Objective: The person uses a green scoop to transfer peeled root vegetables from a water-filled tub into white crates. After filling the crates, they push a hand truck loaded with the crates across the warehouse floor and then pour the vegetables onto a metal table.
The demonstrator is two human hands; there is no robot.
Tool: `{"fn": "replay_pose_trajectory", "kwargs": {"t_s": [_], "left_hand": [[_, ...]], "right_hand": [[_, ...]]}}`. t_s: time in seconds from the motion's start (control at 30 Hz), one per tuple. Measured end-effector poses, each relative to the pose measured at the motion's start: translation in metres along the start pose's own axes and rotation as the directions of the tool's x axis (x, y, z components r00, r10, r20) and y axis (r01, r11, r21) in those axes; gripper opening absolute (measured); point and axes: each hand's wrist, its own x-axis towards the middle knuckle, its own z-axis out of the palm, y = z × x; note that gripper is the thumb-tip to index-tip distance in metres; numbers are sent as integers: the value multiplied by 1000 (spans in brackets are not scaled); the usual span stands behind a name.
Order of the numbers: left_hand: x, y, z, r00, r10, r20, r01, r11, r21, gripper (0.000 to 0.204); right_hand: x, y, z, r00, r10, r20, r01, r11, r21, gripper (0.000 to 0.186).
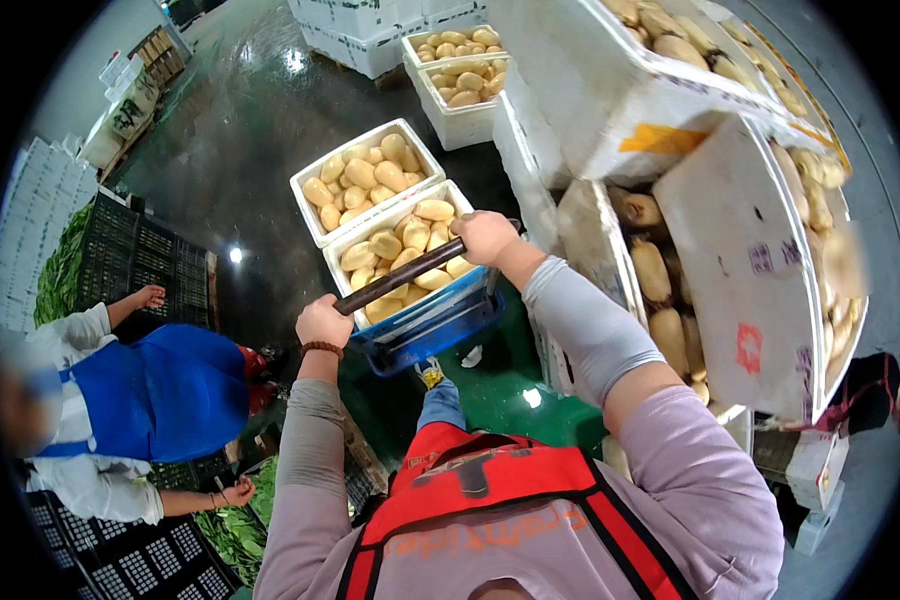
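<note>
Cart, blue, on wet floor btwn stacked foam boxes to R and co-worker to L. Carrying near box at handle edge, far box beyond, apparently also aboard. Gripped w/ L hand and R hand, both wrapped round dark handle bar, one near each end. Poss. trouble: skid bc of wet shine underneath; scrape vs. stack if steered too far R; spill of roots over rims on sharp jolt, bc of heaping nr. top. Appearance: bright blue, mostly hidden under near box, handle-side edge showing; load pale yellow, plump, smooth.
</note>
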Motion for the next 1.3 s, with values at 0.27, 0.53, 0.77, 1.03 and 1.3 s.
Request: {"fn": "replay_pose_trajectory", "kwargs": {"t_s": [0.27,0.53,0.77,1.03,1.3], "left_hand": [[101,9,14,999,14,-42,-17,998,-56,18],[214,46,2,996,-16,83,26,992,-125,18],[318,54,-12,993,-90,81,100,986,-130,18],[433,-2,-45,985,-102,-136,90,991,-94,15],[566,-69,-80,976,-140,-167,124,987,-102,16]], "right_hand": [[96,69,2,987,-87,-138,89,996,4,22],[203,125,-15,972,42,-230,-51,998,-30,18],[311,158,-35,963,77,-259,-101,991,-84,26],[456,134,-67,898,24,-440,-55,997,-57,14],[609,109,-95,896,-1,-443,-10,1000,-21,13]]}}
